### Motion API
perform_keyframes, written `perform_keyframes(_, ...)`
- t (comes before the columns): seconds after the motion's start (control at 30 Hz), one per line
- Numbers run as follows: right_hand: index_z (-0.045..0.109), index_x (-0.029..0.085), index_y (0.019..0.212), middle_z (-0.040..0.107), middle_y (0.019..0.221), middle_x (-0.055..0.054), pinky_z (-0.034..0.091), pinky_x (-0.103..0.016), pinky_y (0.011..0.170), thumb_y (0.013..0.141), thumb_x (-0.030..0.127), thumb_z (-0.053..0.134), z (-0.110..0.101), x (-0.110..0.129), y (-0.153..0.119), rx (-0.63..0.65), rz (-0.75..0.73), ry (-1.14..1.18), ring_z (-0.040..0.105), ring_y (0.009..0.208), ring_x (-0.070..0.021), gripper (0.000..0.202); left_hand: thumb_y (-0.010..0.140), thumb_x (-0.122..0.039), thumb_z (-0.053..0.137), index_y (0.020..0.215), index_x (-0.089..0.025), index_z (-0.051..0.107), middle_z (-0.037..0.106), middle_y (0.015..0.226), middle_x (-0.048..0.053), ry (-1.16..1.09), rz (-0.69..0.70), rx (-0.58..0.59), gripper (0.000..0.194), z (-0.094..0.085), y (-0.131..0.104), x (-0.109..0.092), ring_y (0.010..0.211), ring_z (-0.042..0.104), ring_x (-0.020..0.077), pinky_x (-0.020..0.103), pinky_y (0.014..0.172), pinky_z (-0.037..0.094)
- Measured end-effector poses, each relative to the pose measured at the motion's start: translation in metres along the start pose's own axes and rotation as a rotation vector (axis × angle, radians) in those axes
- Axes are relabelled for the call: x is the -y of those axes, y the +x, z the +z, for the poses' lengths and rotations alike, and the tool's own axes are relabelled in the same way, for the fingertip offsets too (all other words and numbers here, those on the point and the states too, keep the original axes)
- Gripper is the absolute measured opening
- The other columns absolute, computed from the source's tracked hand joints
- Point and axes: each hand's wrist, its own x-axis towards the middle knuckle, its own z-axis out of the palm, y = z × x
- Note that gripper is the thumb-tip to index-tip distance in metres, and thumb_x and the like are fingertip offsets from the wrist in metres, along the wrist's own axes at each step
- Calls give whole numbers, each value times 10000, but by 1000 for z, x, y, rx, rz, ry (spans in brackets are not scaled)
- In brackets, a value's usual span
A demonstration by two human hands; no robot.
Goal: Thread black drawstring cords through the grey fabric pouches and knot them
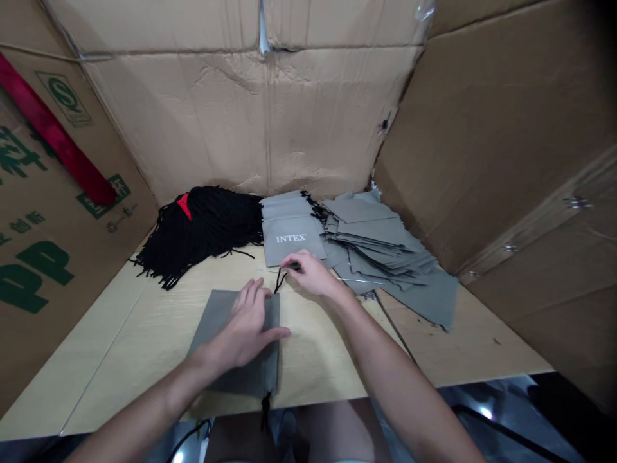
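A grey fabric pouch [216, 315] lies flat on the table near its front edge. My left hand [250, 321] rests on the pouch with its fingers spread, pressing near the right side. A black cord [278, 283] comes out of the pouch's upper right corner and runs up to my right hand [306, 271], whose thumb and fingers are pinched on it. At the pouch's lower right corner, a knotted black cord end [265, 405] hangs over the table edge.
Behind lie a bundle of black cords [212, 225] with a red tie, a stack of INTEX pouches [292, 222] and a loose pile of grey pouches [385, 238]. Cardboard walls [193, 116] enclose the wooden table [130, 334] on three sides.
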Motion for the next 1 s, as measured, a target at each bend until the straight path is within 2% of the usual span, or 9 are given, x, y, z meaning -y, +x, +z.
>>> perform_keyframes(0.07, 711, 194, 1010, 711, 945, -79, 427, -343, 898, 820, 135, 617, 3, 2, -1, 89, -101, -59, 540, 998, -217, 220, 839, -581, 542, 1366, -152, 405, 240, 1564, 196, 27, -31, 30, 693, 5, -15, -9, 1472, 135, 354, 554, 1158, 213)
perform_keyframes(0.17, 727, 183, 991, 713, 961, -89, 405, -344, 914, 818, 139, 644, 10, 2, -2, 180, -215, -91, 506, 992, -218, 197, 901, -421, 492, 1467, -208, 321, 209, 1593, 122, 71, 57, 134, 629, 7, -31, -11, 1481, 100, 337, 561, 1170, 160)
perform_keyframes(0.27, 749, 188, 904, 712, 912, -83, 400, -329, 888, 820, 176, 662, 14, -1, -2, 247, -256, -94, 494, 980, -219, 121, 910, -211, 395, 1519, -299, 206, 199, 1602, 23, 106, 130, 206, 643, -2, -38, 1, 1488, 85, 291, 544, 1184, 119)
perform_keyframes(0.33, 751, 196, 855, 709, 893, -71, 392, -320, 882, 806, 193, 689, 14, -2, -2, 281, -271, -82, 491, 979, -215, 79, 902, -174, 377, 1526, -316, 171, 194, 1601, 5, 124, 118, 220, 673, -8, -41, 12, 1487, 106, 273, 524, 1189, 123)
perform_keyframes(0.43, 738, 196, 787, 697, 876, -64, 381, -312, 873, 782, 197, 718, 12, 1, -3, 309, -273, -76, 482, 976, -213, 21, 957, -319, 359, 1533, -278, 164, 164, 1604, 33, 181, 70, 179, 609, -10, -43, 25, 1485, 115, 283, 527, 1189, 119)
perform_keyframes(0.53, 711, 177, 776, 680, 827, -67, 379, -296, 848, 821, 166, 655, 10, 7, -5, 324, -234, -107, 477, 935, -206, 72, 955, -520, 337, 1544, -219, 78, 138, 1605, 72, 247, 47, 151, 711, -8, -45, 31, 1487, 90, 296, 535, 1191, 87)
perform_keyframes(0.6, 693, 167, 805, 662, 791, -70, 381, -275, 817, 849, 153, 603, 8, 10, -6, 330, -200, -133, 478, 905, -200, 101, 940, -584, 318, 1543, -227, 40, 143, 1605, 62, 274, 22, 151, 754, -6, -46, 32, 1489, 55, 302, 556, 1187, 53)
perform_keyframes(0.77, 679, 163, 840, 620, 772, -81, 385, -243, 769, 867, 185, 569, 2, 8, -9, 313, -144, -150, 491, 899, -205, 116, 928, -631, 280, 1538, -298, 40, 146, 1608, 20, 283, -28, 165, 736, -8, -48, 30, 1490, -2, 311, 615, 1164, 5)
perform_keyframes(1.0, 691, 161, 793, 615, 710, -72, 387, -248, 748, 843, 168, 561, -13, -2, -9, 317, -90, -162, 496, 867, -214, 139, 942, -611, 248, 1537, -302, 58, 155, 1610, 21, 290, -42, 181, 697, -10, -48, 31, 1492, -10, 295, 615, 1163, 19)
